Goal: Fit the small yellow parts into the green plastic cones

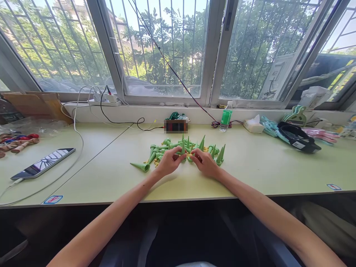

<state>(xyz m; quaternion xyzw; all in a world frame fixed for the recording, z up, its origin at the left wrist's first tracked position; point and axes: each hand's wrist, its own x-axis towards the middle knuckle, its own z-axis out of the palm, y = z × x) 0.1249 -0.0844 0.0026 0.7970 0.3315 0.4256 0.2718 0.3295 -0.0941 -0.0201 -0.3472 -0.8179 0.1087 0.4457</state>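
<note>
My left hand (170, 161) is closed, with thumb and fingers around a green plastic cone-shaped spike (183, 148) whose point is up. Close beside it, my right hand (205, 161) is pinched; what its fingertips hold is too small to make out. A pile of similar green spikes (152, 154) lies around and behind both hands, with small yellow pieces (156, 162) scattered among them. One loose green spike (141, 167) lies on its side to the left, its open end toward my left hand. More spikes (221, 155) stand point up beside my right hand.
The pale table (267, 170) runs below barred windows. At the back are a blurred dark box (175, 126), a green-labelled bottle (226, 116) and a tissue box (253, 126). A black strapped item (299, 137) lies right; a charging phone (43, 164) and its white cable lie left.
</note>
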